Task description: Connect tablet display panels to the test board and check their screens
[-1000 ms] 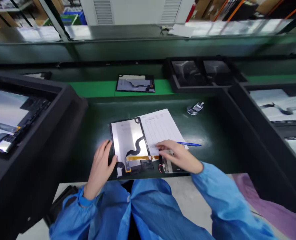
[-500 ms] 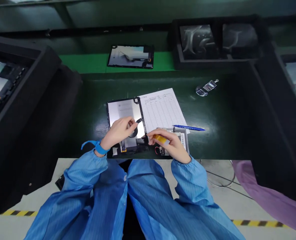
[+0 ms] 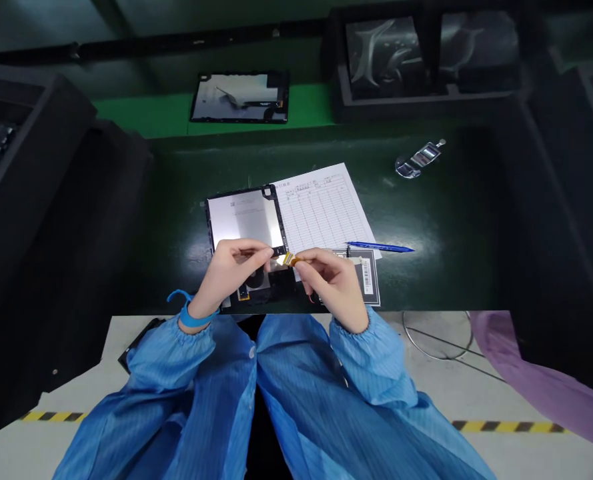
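Note:
My left hand (image 3: 233,272), with a blue wrist strap, pinches the dark end of a black flex cable (image 3: 279,251) between thumb and fingertips. Close against it, my right hand (image 3: 335,280) is closed on a yellow-orange flex cable (image 3: 291,259), its tip pointing left. Whether the two cable ends touch, I cannot tell. Under my left hand lies a tablet display panel (image 3: 246,217), silver-backed with a black frame; its lower part is partly covered. Beneath my right hand, partly hidden, is a flat dark-framed part (image 3: 367,277) with a white barcode label.
A printed form (image 3: 321,207) lies behind my hands, a blue pen (image 3: 381,247) across its lower corner. A shiny metal object (image 3: 419,160) sits at right. Another display panel (image 3: 239,98) rests on the green strip. Black foam trays (image 3: 346,93) stand behind and at both sides.
My hands have come together over the panel's right edge. The yellow-orange cable has turned from lying along my right fingers to pointing left at the black cable. The view has shifted slightly.

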Tool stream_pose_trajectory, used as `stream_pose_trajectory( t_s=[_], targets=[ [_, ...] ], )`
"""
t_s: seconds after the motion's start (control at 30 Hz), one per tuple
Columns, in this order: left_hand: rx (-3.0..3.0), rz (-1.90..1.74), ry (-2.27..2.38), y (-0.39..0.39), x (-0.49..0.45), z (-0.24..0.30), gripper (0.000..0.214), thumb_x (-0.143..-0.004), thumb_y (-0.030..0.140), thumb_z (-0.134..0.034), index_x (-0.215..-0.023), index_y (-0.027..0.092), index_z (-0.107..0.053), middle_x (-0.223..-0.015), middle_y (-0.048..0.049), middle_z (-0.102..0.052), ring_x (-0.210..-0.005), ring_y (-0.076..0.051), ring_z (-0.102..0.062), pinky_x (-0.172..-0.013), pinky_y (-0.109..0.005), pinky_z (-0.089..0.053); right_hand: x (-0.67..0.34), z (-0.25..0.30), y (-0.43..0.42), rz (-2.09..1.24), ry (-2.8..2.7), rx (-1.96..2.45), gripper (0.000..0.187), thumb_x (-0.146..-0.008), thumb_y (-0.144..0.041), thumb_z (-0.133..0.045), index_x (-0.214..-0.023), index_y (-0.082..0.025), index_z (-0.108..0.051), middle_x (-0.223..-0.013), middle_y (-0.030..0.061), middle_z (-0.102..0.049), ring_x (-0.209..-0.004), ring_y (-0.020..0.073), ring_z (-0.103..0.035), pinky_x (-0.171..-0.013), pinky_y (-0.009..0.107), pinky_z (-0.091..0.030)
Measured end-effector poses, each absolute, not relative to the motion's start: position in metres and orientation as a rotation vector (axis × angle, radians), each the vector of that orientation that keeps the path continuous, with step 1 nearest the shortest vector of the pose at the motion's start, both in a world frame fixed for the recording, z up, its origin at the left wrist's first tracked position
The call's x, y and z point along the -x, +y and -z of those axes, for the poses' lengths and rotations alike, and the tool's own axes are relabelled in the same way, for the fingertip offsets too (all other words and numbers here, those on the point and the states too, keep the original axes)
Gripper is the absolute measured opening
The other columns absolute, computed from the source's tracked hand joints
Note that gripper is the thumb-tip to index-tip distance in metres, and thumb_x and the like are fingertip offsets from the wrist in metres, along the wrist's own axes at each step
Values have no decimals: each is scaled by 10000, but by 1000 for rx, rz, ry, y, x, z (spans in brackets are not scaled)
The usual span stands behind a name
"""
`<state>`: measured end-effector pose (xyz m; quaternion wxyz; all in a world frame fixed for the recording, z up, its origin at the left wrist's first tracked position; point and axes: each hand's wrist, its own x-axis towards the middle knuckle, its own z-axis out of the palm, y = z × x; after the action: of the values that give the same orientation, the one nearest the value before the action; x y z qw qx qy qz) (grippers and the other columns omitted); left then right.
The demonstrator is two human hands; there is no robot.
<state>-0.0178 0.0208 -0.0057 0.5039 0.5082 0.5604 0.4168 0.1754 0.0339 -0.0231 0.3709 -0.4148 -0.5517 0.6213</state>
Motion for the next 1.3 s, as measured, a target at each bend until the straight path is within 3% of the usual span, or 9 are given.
stream_pose_trajectory(
  t_s=[0.13,0.33,1.3],
  targets=[
    [-1231,-1082,1430,12,15,2,150,-819,251,-671,-707,171,-730,-556,15,-619,-538,-118,-562,-543,-236,-458,-172,22,33,-1491,-1477,1153,178,-853,-369,-663,-825,-199,-707,-624,-11,-583,-489,95,-448,-429,246,-363],
    [-1292,-1130,1528,6,9,5,105,-774,254,-719,-730,171,-765,-709,-31,-727,-645,-154,-624,-612,-270,-487,-170,18,32,-1439,-1493,1164,152,-839,-331,-670,-773,-202,-713,-648,-3,-618,-503,96,-429,-449,255,-347],
    [-1355,-1164,1548,3,9,6,77,-773,186,-712,-710,187,-755,-700,-17,-725,-662,-154,-619,-625,-273,-468,-165,17,32,-1324,-1570,1158,120,-832,-265,-682,-751,-180,-709,-615,-26,-579,-533,82,-404,-503,250,-328]
  ],
)
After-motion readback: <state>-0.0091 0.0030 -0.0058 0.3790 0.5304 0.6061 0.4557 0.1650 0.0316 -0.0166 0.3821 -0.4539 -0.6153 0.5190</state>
